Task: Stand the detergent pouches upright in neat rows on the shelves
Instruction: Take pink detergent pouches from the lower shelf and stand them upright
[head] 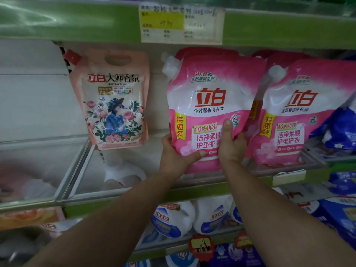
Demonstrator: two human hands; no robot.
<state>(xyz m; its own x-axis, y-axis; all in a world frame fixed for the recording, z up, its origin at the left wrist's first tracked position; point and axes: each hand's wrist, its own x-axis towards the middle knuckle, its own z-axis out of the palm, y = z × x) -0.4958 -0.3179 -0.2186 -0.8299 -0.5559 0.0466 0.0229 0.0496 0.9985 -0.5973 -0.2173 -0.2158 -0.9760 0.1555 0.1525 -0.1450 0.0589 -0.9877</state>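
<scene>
A pink and white detergent pouch with a white spout stands upright at the middle of the shelf. My left hand grips its lower left corner, thumb across the front. My right hand holds its lower right part, thumb pressed on the front. A second pink pouch stands just to the right, with more pink pouches behind both. A peach floral pouch with a red cap stands alone to the left, tilted slightly.
A clear divider splits the shelf left of the peach pouch. Blue pouches crowd the far right. White detergent jugs sit on the shelf below. A price label hangs on the green shelf edge above.
</scene>
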